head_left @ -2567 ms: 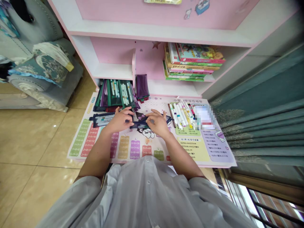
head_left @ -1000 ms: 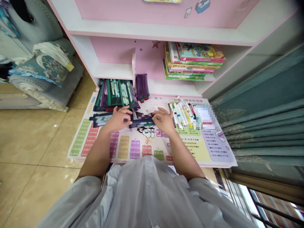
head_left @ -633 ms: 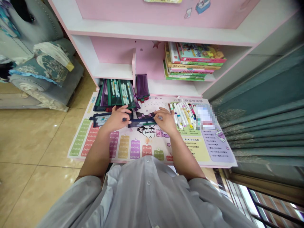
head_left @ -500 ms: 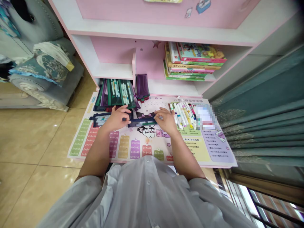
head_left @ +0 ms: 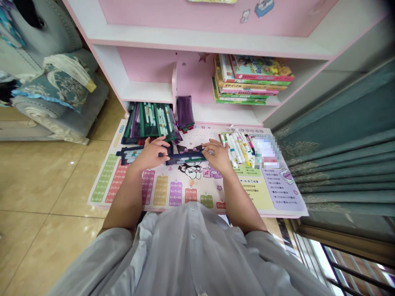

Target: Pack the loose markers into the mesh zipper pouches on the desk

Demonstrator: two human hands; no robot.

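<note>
A dark blue zip pencil pouch [head_left: 187,158] lies across the desk in front of me, with pens faintly showing through its mesh. My left hand [head_left: 152,154] is closed on the pouch's left end, thumb and fingers pinching its top edge. At the right end, my right hand [head_left: 216,155] pinches the zip edge between thumb and forefinger; the zip pull itself is too small to make out. Another dark blue pouch [head_left: 131,155] with pens in it lies partly under my left hand. Loose white markers [head_left: 236,150] with coloured caps are heaped just right of my right hand.
Green and purple pouches filled with markers [head_left: 151,119] are piled at the back left. A purple pouch [head_left: 185,111] leans by the shelf divider. Stacked books [head_left: 253,82] occupy the shelf. A printed mat [head_left: 191,197] covers the desk; a blurred pale object [head_left: 267,152] lies right.
My right hand has slid slightly to the right along the pouch's top edge. The left hand keeps its hold in the same place.
</note>
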